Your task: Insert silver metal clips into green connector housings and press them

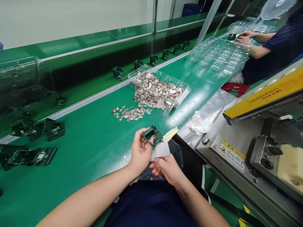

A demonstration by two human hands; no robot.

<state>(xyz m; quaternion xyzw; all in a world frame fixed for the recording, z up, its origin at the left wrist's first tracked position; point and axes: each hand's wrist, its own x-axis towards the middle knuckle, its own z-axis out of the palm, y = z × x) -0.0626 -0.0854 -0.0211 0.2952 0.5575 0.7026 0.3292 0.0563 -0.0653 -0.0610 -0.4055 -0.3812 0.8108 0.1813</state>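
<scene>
Raised above the table's near edge, my left hand (141,154) is closed around a dark green plastic frame (158,130) with a square opening. Its thumb presses at the lower side of the frame, where a small metallic piece shows. Just below, my right hand (167,168) pinches the lower edge of a silvery sheet (162,150) marked with a fine grid of small cells. The sheet lies partly behind the frame. Beyond the hands, many small metal pieces (133,113) are scattered on the green table.
A tilted clear box (184,94) spills metal pieces. Several green frames (118,73) stand along the back strip; others (30,156) lie at left. A machine with a warning label (233,154) is at right. Clear trays (217,58) sit near another person's hands (245,37).
</scene>
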